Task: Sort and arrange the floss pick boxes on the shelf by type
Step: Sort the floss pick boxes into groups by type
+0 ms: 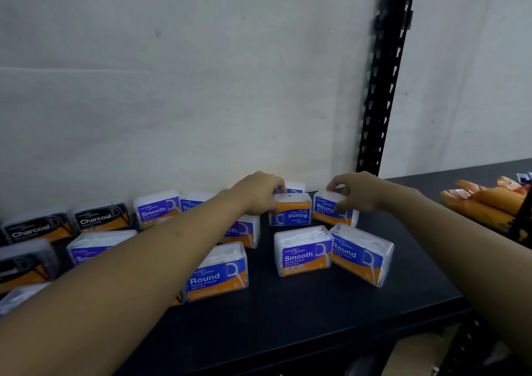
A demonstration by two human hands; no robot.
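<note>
Centre frame, back of the black shelf (316, 318): I see the left hand (259, 194) curled round an upside-down Round box (290, 214), fingers over its top. The right hand (359, 194) pinches the upright Round box (328, 209) just right of it. A Smooth box (157, 210) and a Charcoal box (99, 218) sit further left.

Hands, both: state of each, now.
Left hand: holding the upside-down Round box.
Right hand: holding the upright Round box.
</note>
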